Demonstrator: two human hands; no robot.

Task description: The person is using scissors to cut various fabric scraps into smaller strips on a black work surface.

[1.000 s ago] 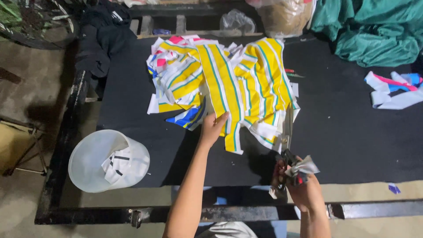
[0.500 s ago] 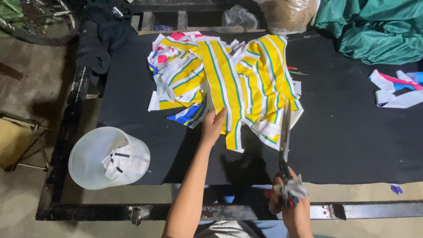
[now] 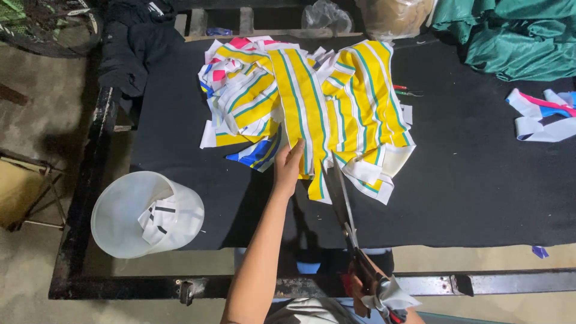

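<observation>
The yellow, white and teal striped fabric pieces (image 3: 312, 114) lie in a loose heap on the black cloth-covered table (image 3: 480, 192), toward its far middle. They look thin, soft and light, limp enough to shift or bunch under a blade, so the best hold is a flat press on the near edge of the top strip, close beside the cut line. The left hand (image 3: 289, 168) does just that: fingers together and laid flat on the lower edge of the central strip, pinning it rather than gripping it. The right hand (image 3: 375, 294), at the bottom edge of the view, is closed round the cloth-wrapped handles of the long steel scissors (image 3: 343, 204), whose blades point up toward the strip's near edge just right of the left hand. A white plastic bucket (image 3: 147, 213) with a few scraps stands at the near left corner, green cloth (image 3: 510, 36) is bunched at the far right, and white, pink and blue offcuts (image 3: 540, 114) lie well apart on the right. Compared with a second ago, the scissors have swung in from the right and now reach the fabric, while the left hand has kept its place
</observation>
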